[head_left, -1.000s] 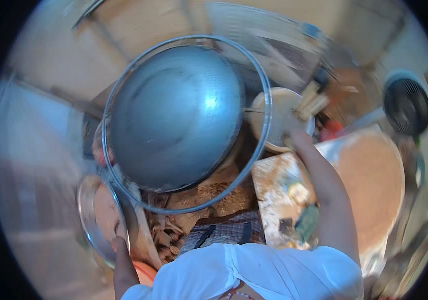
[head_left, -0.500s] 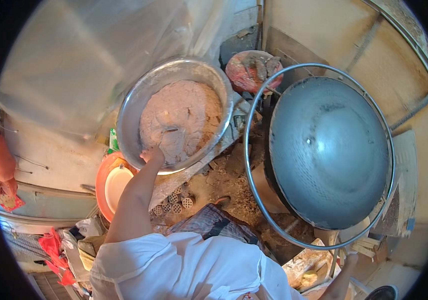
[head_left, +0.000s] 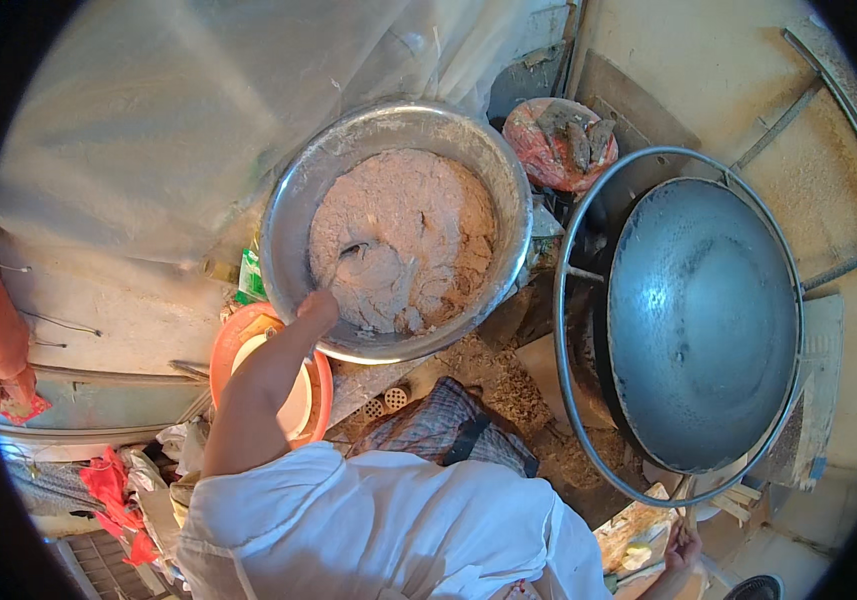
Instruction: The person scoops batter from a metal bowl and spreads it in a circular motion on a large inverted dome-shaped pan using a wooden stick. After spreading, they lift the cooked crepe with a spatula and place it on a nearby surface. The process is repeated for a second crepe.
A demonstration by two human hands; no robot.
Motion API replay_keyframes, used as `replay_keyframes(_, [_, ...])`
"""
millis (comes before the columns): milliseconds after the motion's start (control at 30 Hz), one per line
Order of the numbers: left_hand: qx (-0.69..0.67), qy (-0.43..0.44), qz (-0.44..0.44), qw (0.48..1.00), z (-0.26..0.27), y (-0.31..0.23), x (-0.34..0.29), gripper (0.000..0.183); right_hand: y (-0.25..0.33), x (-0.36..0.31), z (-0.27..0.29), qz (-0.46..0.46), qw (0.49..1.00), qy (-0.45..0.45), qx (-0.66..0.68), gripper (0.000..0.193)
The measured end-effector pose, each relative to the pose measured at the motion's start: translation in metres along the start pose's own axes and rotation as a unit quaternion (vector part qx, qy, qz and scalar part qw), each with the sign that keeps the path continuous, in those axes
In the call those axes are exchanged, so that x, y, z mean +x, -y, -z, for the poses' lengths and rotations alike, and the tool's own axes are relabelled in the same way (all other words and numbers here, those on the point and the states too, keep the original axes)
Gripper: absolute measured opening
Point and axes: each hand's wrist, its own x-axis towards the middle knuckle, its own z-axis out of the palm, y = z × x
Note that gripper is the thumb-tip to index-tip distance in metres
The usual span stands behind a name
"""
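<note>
Left hand [head_left: 318,310]: I'm gripping a spoon-like tool [head_left: 352,250], fingers wrapped, its tip resting in pinkish paste [head_left: 398,222] inside the metal basin [head_left: 288,225]. Right hand [head_left: 684,548]: curling (contents I cannot tell). Hazard: prying too hard could be tipping the basin.

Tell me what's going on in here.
A person's left hand holds a utensil in the pinkish-brown mixture inside a large metal basin. Their right hand is at the lower right of the view, below the dark wok; whether it holds anything is hard to tell.
</note>
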Motion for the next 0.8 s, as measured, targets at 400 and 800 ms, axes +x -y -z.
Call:
replay_keyframes(400, [-0.171,-0.061,0.038,0.983,0.053,-0.049,-0.037,0.023,-0.042,0.119,0.057,0.135,0.979,-0.078,0.133,0.026])
replay_keyframes(800, [-0.339,0.361,-0.065,0.867,0.038,-0.053,-0.051,0.016,-0.019,0.127,0.037,0.111,0.981,-0.118,0.106,0.012])
